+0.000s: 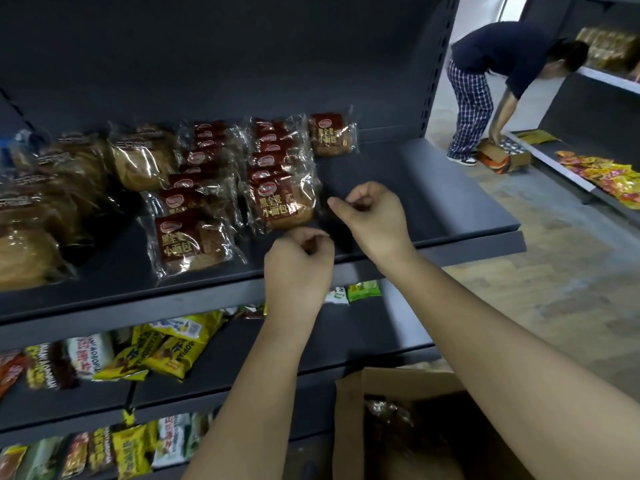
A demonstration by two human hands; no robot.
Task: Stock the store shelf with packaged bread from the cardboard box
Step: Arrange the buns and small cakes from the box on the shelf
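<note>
Two rows of red-label bread stand mid-frame on the shelf, whose dark board shows to their right. The box, lower right, seems to hold more packs, so I judge stocking roughly half done. The left grip and right grip are curled beside the front pack; whether they pinch its wrapper, I cannot tell. Upper right, a person bends over another carton on the floor.
</note>
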